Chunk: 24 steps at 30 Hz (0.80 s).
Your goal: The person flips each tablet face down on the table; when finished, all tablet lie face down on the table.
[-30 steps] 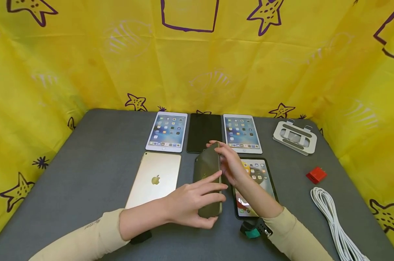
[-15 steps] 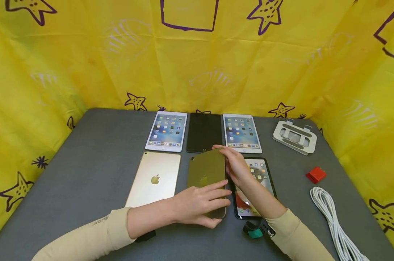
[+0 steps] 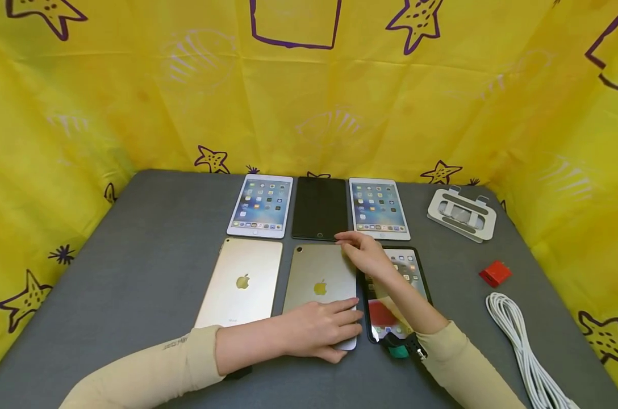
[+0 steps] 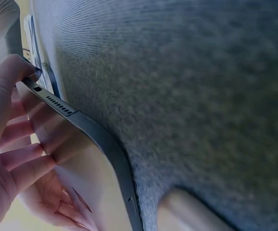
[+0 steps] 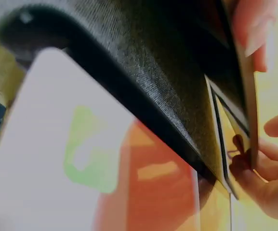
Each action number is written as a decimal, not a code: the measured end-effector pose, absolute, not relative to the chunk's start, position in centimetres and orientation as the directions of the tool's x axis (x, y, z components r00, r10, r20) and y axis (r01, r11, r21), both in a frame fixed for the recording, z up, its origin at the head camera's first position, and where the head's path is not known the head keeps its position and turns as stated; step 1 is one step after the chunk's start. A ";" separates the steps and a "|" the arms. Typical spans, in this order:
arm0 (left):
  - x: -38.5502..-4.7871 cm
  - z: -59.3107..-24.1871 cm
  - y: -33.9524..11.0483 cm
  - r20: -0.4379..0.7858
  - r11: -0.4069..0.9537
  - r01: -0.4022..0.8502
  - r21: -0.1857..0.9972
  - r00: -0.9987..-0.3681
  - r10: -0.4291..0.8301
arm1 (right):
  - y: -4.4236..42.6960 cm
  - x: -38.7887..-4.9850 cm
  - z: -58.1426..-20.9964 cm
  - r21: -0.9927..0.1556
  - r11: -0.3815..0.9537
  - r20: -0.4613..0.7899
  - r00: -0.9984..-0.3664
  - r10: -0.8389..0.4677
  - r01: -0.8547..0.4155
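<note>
Held tablet [image 3: 309,270]: one, back upward, lower centre of the frame, between the gold tablet [image 3: 247,258] on its left and the lit tablet [image 3: 410,264] on its right. Left grip [image 3: 321,329]: closed on the lower right corner, fingers over the right edge, thumb at the bottom edge. Right grip [image 3: 364,254]: pinching the upper right corner. Holding both ends of one long side presumably steadies it; that side appears slightly raised off the worktop [image 3: 125,278] in the right wrist view. Row above: left white tablet [image 3: 260,205], black tablet [image 3: 319,204], right white tablet [image 3: 379,209]; the rows presumably serve separate viewing. Right of frame, downward: stand [image 3: 485,221], red charger [image 3: 495,274], white cable [image 3: 518,341], bundled. Obstructions: left forearm [image 3: 253,343] across the gold tablet's lower end; right forearm [image 3: 408,298] over the lit tablet; black tablet close above the right fingertips.
</note>
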<state>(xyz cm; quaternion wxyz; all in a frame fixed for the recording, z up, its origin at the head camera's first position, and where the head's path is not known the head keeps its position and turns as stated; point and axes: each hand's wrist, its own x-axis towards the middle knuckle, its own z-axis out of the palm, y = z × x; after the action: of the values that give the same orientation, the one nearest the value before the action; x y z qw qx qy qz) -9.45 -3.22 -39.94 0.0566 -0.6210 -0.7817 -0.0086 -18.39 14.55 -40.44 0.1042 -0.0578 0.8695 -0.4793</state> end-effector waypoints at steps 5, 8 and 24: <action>-9.4 -40.5 -2.8 0.041 0.252 0.965 -0.071 -0.249 0.967 | 14.0 -18.4 -40.6 -0.727 0.666 -0.042 -0.958 -0.282 -0.164; -9.5 -40.8 -2.7 0.033 0.257 0.962 -0.092 -0.255 0.966 | 13.8 -18.5 -40.8 -0.674 0.689 0.020 -0.939 -0.342 -0.266; -9.6 -41.5 -2.7 0.020 0.298 0.954 -0.042 -0.297 0.955 | 13.7 -18.0 -41.0 -0.605 0.681 0.042 -0.870 -0.491 -0.413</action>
<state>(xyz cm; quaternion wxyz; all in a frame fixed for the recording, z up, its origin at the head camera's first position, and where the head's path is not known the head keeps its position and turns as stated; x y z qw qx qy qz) -9.56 -2.71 -41.48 0.0206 -0.5924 -0.8053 0.0112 -18.03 13.72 -40.99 0.0618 -0.2472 0.9147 -0.3138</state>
